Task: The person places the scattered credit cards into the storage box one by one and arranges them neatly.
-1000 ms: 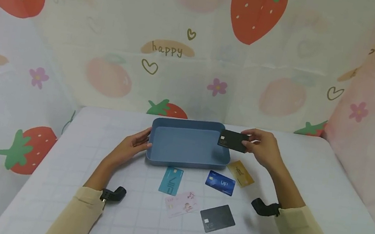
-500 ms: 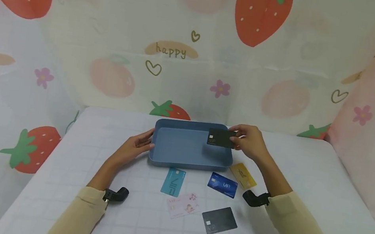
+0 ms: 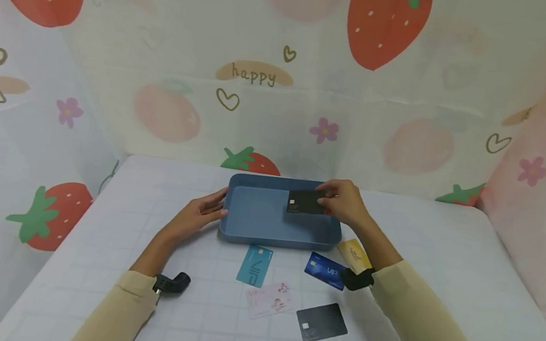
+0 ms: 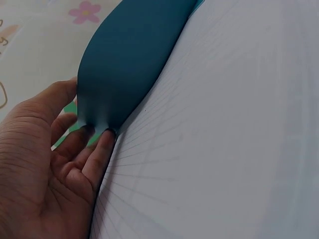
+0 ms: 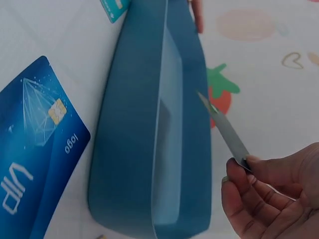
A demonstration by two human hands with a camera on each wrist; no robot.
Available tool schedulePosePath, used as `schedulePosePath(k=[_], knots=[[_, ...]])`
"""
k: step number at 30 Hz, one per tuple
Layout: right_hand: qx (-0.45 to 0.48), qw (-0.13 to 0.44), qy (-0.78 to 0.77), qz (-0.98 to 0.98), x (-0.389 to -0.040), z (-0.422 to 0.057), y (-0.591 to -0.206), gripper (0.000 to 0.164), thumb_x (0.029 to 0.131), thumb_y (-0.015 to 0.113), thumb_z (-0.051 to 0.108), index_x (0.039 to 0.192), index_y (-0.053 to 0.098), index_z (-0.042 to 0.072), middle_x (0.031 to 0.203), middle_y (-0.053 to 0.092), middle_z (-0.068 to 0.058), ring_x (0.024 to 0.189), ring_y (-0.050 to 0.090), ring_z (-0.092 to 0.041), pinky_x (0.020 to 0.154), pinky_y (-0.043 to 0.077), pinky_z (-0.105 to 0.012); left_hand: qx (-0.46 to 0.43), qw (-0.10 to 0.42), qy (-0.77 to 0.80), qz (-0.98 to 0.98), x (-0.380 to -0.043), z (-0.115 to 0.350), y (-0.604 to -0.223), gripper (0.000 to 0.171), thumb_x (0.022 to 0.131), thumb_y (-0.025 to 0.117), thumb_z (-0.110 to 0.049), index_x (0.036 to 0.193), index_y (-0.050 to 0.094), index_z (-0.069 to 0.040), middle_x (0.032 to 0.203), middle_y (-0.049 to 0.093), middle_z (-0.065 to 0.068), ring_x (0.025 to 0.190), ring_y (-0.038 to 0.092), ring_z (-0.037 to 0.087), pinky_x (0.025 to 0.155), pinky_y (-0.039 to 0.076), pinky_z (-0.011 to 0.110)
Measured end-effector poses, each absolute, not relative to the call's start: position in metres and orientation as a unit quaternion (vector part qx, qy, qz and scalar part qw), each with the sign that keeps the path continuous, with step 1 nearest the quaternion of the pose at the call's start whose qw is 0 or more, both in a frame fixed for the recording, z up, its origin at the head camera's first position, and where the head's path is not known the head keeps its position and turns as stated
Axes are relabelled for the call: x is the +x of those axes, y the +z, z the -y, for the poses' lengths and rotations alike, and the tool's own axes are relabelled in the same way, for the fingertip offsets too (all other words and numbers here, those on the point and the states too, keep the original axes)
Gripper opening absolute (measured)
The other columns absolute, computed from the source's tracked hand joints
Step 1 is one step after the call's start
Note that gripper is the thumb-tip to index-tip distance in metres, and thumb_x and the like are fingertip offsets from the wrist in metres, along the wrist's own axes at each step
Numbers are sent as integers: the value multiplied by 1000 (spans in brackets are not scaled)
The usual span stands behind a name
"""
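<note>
My right hand (image 3: 346,203) pinches a black VIP card (image 3: 304,202) between thumb and fingers. This card hangs above the right part of a blue rectangular tray (image 3: 278,242), apart from its floor; in the right wrist view the card (image 5: 230,134) appears nearly edge-on. At the tray's left end, my left hand (image 3: 195,215) touches the outer wall with its fingertips, seen close up in the left wrist view against the tray (image 4: 129,59). The tray's interior shows only a shadow under the card.
In front of the tray lie a teal card (image 3: 255,265), a blue VIP card (image 3: 322,269), a pale pink card (image 3: 270,300) and a dark grey card (image 3: 322,322). A gold card (image 3: 354,254) sits by the right corner, partly behind my arm. Strawberry-print cloth (image 3: 192,37) hangs behind.
My right hand has carried the black card leftward, from the tray's right edge to over its interior. The left hand stays at the tray's left end. The view has shifted slightly.
</note>
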State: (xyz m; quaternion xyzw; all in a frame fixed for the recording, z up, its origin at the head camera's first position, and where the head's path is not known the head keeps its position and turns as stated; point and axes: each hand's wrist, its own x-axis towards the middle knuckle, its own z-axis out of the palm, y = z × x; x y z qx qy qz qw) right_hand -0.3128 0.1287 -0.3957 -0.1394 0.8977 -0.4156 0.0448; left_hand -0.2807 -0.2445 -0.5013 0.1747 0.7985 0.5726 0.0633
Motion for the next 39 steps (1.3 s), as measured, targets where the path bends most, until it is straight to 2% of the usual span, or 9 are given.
schedulePosePath(k=[4, 6, 12, 16, 21, 32, 39], knots=[[-142, 48, -418, -896, -317, -118, -401, 27, 92, 68, -4, 119, 70, -7, 78, 70, -14, 62, 67, -24, 59, 58, -31, 176, 59, 570, -800, -282, 245, -502, 69, 102, 64, -26, 161, 30, -11, 164, 30, 9, 145, 40, 30, 114, 37, 42], [-140, 50, -418, -896, -318, -111, -403, 26, 91, 70, -4, 117, 71, -6, 76, 69, -13, 59, 65, -20, 58, 59, -32, 175, 59, 571, -800, -282, 245, -502, 69, 102, 64, -26, 161, 30, -11, 164, 30, 8, 145, 40, 30, 115, 36, 42], [-150, 66, -409, -897, -325, -89, -407, 25, 91, 71, -3, 116, 72, -6, 71, 68, -13, 54, 61, -14, 54, 55, -25, 176, 59, 570, -800, -281, 247, -501, 70, 102, 64, -25, 161, 29, -11, 165, 29, 9, 145, 39, 31, 115, 36, 44], [-151, 76, -412, -895, -331, -75, -408, 25, 91, 71, -2, 116, 73, -5, 68, 67, -12, 53, 60, -14, 55, 55, -28, 172, 53, 572, -800, -280, 249, -499, 69, 102, 64, -25, 160, 31, -10, 164, 30, 8, 145, 40, 32, 114, 37, 44], [-131, 92, -427, -890, -336, -64, -410, 25, 91, 72, -2, 116, 73, -4, 71, 68, -12, 55, 62, -16, 62, 61, -36, 171, 60, 571, -800, -282, 247, -501, 68, 102, 65, -25, 160, 31, -12, 164, 31, 7, 145, 41, 30, 114, 38, 41], [-115, 105, -433, -888, -345, -44, -419, 26, 90, 73, -2, 116, 73, -4, 86, 71, -16, 59, 63, -14, 58, 58, -28, 169, 60, 576, -798, -281, 244, -501, 70, 101, 66, -25, 160, 31, -10, 164, 31, 7, 145, 40, 29, 115, 36, 40], [-102, 123, -447, -880, -349, -35, -423, 26, 91, 72, -1, 117, 72, -4, 95, 72, -21, 63, 66, -17, 72, 63, -42, 180, 57, 571, -799, -283, 246, -503, 70, 102, 64, -25, 160, 29, -8, 164, 30, 9, 145, 40, 30, 115, 35, 41]])
